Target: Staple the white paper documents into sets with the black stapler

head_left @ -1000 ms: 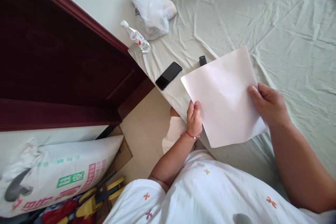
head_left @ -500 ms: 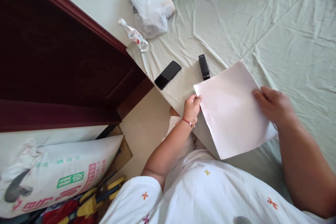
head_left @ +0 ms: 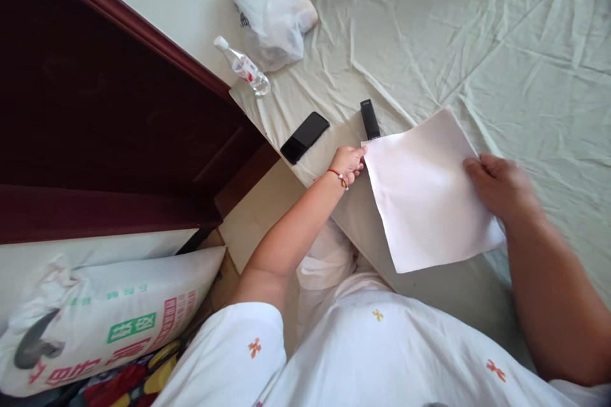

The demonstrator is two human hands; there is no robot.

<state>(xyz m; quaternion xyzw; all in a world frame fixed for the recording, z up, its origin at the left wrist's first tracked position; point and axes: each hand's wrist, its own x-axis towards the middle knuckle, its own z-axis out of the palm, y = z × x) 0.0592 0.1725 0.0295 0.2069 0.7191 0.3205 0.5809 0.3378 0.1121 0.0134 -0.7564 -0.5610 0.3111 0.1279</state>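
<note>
A stack or sheet of white paper (head_left: 429,197) is held up over the cloth, tilted, its faces blank on the side toward me. My left hand (head_left: 349,164) pinches its far left corner between thumb and fingers. On the opposite edge, my right hand (head_left: 503,187) grips the paper with the thumb on top and the fingers hidden beneath. Just beyond the left corner lies a black stapler (head_left: 369,118), its near end covered by the paper. How many sheets there are I cannot tell.
A black phone (head_left: 305,137) lies left of the stapler on the pale cloth (head_left: 405,32). Behind it stand a clear bottle (head_left: 243,67) and a white plastic bag (head_left: 274,22). Dark red wooden furniture (head_left: 109,89) borders the left, with a full printed sack (head_left: 114,311) on the floor.
My left hand has slid up the paper's left edge to its far corner. The paper has shifted slightly away from me and covers more of the stapler. My right hand keeps its grip.
</note>
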